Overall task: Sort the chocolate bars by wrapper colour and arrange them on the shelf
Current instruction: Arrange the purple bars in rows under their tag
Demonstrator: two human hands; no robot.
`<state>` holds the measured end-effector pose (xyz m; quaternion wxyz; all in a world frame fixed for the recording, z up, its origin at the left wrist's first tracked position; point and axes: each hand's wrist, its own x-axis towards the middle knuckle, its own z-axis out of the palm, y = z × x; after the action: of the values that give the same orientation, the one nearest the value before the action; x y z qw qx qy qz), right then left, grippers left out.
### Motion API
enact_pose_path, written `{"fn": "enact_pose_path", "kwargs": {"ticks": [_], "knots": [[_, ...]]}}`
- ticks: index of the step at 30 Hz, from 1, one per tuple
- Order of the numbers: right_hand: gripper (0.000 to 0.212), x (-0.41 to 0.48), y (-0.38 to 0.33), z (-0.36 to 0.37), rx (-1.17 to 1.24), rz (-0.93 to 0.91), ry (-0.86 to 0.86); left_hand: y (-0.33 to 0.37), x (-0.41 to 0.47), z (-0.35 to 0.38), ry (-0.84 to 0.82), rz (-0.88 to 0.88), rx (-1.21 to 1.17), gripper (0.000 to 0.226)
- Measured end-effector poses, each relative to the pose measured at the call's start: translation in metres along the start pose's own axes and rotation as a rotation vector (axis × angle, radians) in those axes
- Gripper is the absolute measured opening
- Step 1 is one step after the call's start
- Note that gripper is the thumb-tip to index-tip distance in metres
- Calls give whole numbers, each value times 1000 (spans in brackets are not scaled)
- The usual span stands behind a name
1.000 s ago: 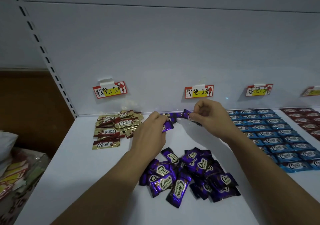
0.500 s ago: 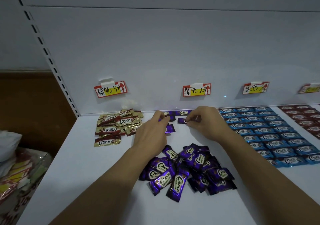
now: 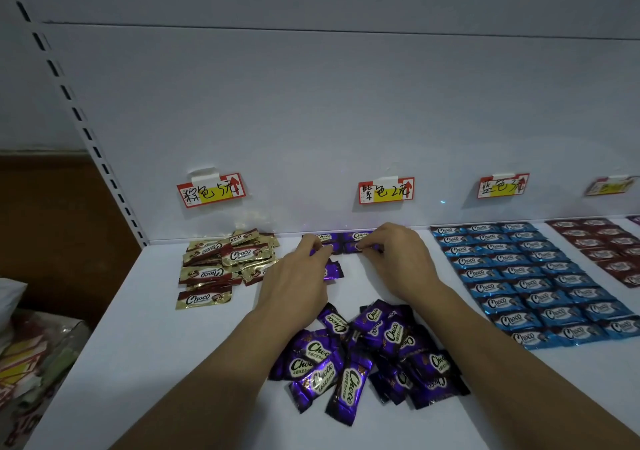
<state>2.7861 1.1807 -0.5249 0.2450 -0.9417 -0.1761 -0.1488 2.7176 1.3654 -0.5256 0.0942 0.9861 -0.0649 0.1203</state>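
Note:
Two purple chocolate bars (image 3: 358,235) lie in a row against the shelf's back wall under the purple label (image 3: 386,190). Just in front of them, my right hand (image 3: 398,262) pinches a purple bar (image 3: 349,248) flat on the shelf. My left hand (image 3: 301,283) pinches another purple bar (image 3: 317,251) beside it with thumb and fingertips. One more purple bar (image 3: 334,271) lies partly under my left hand. A loose pile of purple bars (image 3: 367,356) sits nearer me, between my forearms.
Gold-and-brown bars (image 3: 225,262) are heaped at the left under their label (image 3: 211,190). Blue bars (image 3: 533,283) lie in neat rows at the right, dark red bars (image 3: 602,245) beyond them. The white shelf (image 3: 138,345) ends at the left, with bags (image 3: 31,363) below.
My right hand has carried its purple bar down from above the back row and laid it on the shelf in front of that row. My left hand has slid forward to the bar beside it.

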Motion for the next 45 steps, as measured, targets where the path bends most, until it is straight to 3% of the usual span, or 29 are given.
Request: {"fn": "enact_pose_path", "kwargs": {"ticks": [6,11,17,19,21,23,29,37,45], "knots": [[18,-1,-3,-2,-10,-15,12,-2,1,3,32,-13,-49,62],[15,-1,-9,-26,117,-14,181,-5,1,-1,145,-51,-259,63],[13,-3,-10,-30,116,5,23,-2,1,-5,158,-34,-352,62],[9,-5,-17,-31,286,-56,30,-1,0,-7,153,-49,-378,64],[10,-7,-31,-36,626,-61,-113,1,0,-11,132,-24,-389,66],[17,-10,-41,-35,788,-76,-232,4,-1,-12,123,25,-414,65],[25,-6,-32,-40,840,-25,-263,0,0,-8,136,-6,-459,66],[13,-2,-19,-57,935,16,-215,-2,1,-7,213,-22,-509,30],[21,0,-13,-61,906,-58,-80,-1,1,-12,224,-41,-503,23]]}}
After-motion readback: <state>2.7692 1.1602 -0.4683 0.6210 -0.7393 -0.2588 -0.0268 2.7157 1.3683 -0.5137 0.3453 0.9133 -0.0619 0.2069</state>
